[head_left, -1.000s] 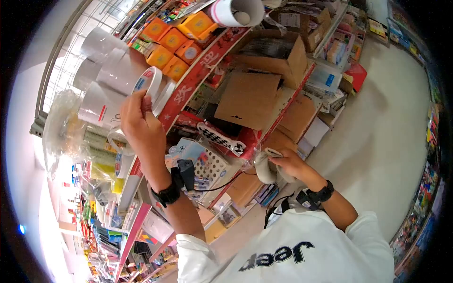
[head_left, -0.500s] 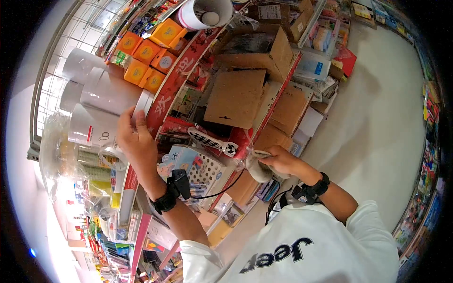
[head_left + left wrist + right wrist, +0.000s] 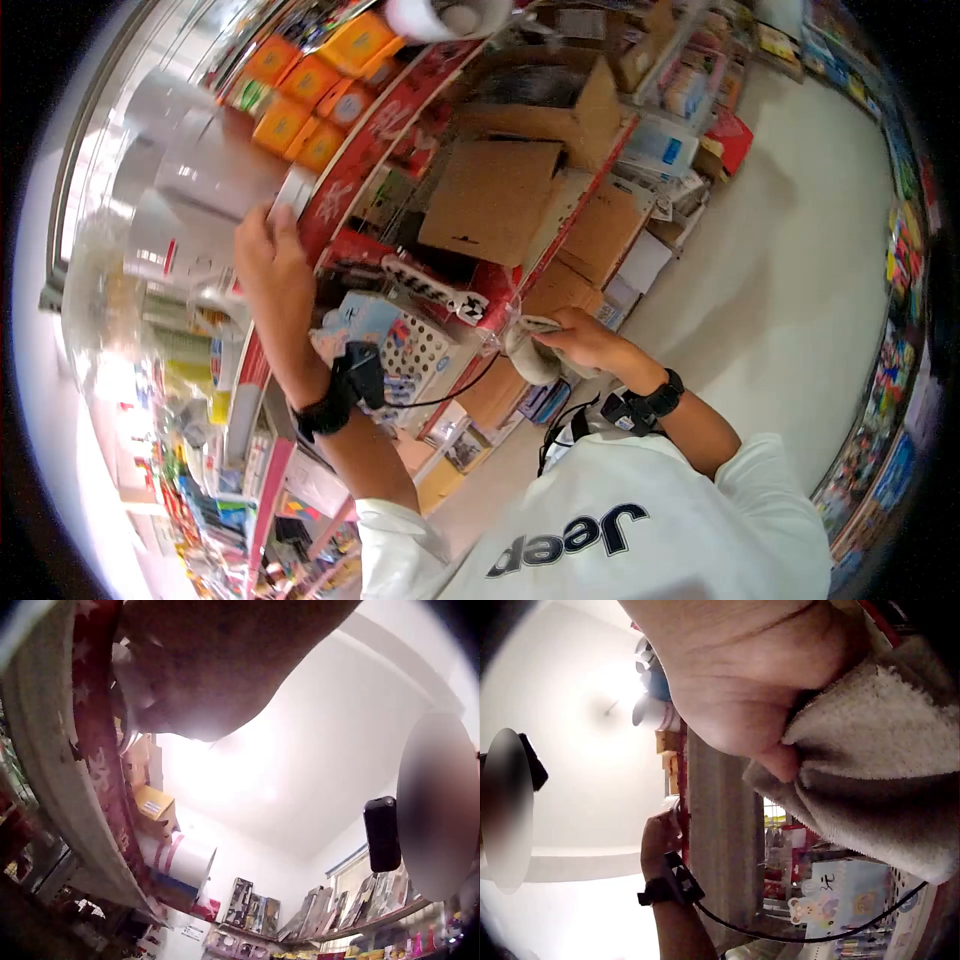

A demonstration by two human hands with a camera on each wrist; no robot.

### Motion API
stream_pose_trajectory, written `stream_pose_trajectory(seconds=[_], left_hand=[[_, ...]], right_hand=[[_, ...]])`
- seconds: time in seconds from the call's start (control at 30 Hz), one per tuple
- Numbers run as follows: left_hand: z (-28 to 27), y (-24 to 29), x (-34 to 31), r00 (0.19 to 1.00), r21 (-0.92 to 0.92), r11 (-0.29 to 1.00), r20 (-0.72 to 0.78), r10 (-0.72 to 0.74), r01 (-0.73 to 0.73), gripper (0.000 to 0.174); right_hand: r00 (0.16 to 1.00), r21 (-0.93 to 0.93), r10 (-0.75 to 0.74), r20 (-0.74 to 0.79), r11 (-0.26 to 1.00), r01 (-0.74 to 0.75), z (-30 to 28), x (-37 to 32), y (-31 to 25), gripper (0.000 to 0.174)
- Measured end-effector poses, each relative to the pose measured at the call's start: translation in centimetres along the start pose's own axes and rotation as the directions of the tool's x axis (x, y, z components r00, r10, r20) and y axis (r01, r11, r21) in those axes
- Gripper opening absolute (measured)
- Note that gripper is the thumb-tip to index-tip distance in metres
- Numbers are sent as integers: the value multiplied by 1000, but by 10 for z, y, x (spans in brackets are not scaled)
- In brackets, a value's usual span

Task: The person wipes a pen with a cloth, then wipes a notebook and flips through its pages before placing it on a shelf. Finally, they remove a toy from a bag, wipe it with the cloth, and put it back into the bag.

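My left hand (image 3: pixel 265 245) is raised to the top shelf, and its fingers hold the edge of a white tape roll (image 3: pixel 296 192) set against the big white rolls. The frame is blurred there, so the grip shows only roughly. In the left wrist view the left hand (image 3: pixel 217 667) is a dark blur beside the red shelf edge (image 3: pixel 97 750). Lower down, my right hand (image 3: pixel 585 340) grips a bunched grey-white cloth (image 3: pixel 525 358) at the front of a lower shelf. The right wrist view shows the cloth (image 3: pixel 877 772) squeezed under the fingers of the right hand (image 3: pixel 757 667).
Large white rolls (image 3: pixel 190 180) and orange boxes (image 3: pixel 300 100) fill the top shelf behind a red shelf strip (image 3: pixel 360 170). Below it are a cardboard sheet (image 3: pixel 490 200) and a white perforated basket (image 3: pixel 415 350). The aisle floor (image 3: pixel 800 280) lies to the right.
My left hand has brought the tape roll from in front of the shelf back against the white rolls. The right hand still holds the cloth in nearly the same place.
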State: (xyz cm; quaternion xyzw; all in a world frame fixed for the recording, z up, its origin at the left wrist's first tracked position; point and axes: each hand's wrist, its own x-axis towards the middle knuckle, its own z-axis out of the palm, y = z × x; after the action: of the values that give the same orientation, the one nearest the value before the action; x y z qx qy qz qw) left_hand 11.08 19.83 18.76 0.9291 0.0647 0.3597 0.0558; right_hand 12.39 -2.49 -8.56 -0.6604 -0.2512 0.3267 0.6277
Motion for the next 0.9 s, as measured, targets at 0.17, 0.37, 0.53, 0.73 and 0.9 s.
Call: stream_pose_trajectory(seconds=[0.17, 0.37, 0.53, 0.73, 0.9], left_hand=[[12, 4, -1, 980, 46, 997, -185, 74, -67, 24], [-11, 24, -39, 737, -31, 986, -669, 102, -165, 10], [-39, -5, -64, 734, 88, 979, -675, -79, 186, 16], [-51, -42, -49, 879, 83, 943, -397, -265, 322, 27], [-56, -29, -47, 843, 29, 967, -498, -205, 252, 17]], right_hand=[[999, 78, 40, -15, 996, -38, -2, -3, -15, 32], [969, 208, 148, -200, 972, -106, 0, -2, 13, 40], [953, 364, 230, -199, 920, -146, 4, 0, 9, 38], [975, 231, 195, -106, 959, -167, 16, 16, 10, 40], [983, 169, 173, -63, 973, -161, 20, 11, 5, 44]])
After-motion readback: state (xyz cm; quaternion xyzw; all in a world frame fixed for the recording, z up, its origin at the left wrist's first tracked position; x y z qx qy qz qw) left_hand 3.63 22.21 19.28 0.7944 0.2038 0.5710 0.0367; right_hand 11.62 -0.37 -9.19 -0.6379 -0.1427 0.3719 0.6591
